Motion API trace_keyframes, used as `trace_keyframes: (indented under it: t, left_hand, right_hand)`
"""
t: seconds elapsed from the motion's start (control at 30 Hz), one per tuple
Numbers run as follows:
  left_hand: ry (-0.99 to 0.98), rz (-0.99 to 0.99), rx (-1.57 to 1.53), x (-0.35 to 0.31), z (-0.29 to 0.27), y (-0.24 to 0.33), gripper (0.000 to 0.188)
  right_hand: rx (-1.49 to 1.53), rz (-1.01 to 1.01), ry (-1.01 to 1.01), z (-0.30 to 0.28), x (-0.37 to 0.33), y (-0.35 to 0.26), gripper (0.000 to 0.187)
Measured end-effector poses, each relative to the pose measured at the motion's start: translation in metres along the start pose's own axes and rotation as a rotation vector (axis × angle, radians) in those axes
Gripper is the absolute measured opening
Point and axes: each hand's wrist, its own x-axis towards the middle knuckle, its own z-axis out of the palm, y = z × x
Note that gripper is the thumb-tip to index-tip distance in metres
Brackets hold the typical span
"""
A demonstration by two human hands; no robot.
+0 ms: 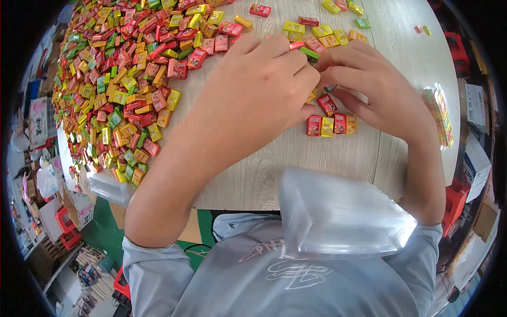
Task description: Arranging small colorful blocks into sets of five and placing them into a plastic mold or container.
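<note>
My left hand is over the middle of the table, its fingers curled down. Its fingertips and whatever they hold are mostly hidden; a yellow wrapped block shows beside the thumb. Opposite it, my right hand has bent fingers and a thumb drawn together around a spot I cannot see clearly. Just below the hands, a short row of small wrapped candies in red, yellow and orange stands side by side. A red candy leans above that row. More loose candies lie beyond my fingers.
A large heap of wrapped candies covers the table's left. A stack of clear plastic trays is at the near edge before my chest, another clear tray at the left edge. A filled clear pack lies at the right. Red stools stand beyond.
</note>
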Motion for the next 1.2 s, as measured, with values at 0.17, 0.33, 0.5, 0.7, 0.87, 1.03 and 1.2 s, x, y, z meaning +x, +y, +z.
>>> trace_keyframes:
  t: [0.17,0.33,0.5,0.7,0.87,1.03,1.2]
  left_hand:
    - [0.035,-0.009,-0.04,0.002,0.005,-0.003,0.031]
    - [0.023,-0.015,-0.139,0.002,0.003,-0.006,0.023]
    - [0.016,-0.011,-0.155,0.002,0.001,-0.007,0.023]
    - [0.009,0.028,-0.149,-0.001,-0.018,-0.008,0.022]
    - [-0.202,0.079,-0.21,-0.012,-0.032,0.004,0.024]
    - [-0.247,0.092,-0.209,-0.008,-0.019,0.015,0.035]
    - [-0.174,0.027,-0.274,-0.01,-0.01,0.022,0.04]
  right_hand:
    - [0.018,0.005,0.046,0.009,-0.001,0.004,0.031]
    - [-0.044,-0.053,0.177,0.02,0.001,0.004,0.032]
    - [-0.01,-0.071,0.147,0.019,0.004,0.005,0.023]
    - [-0.048,-0.031,0.193,-0.009,-0.01,-0.001,0.023]
    - [-0.085,0.167,0.072,-0.033,-0.06,-0.032,0.021]
    - [0.084,0.392,0.056,-0.004,-0.085,-0.041,0.025]
    - [0.105,0.475,0.098,0.008,-0.068,-0.052,0.034]
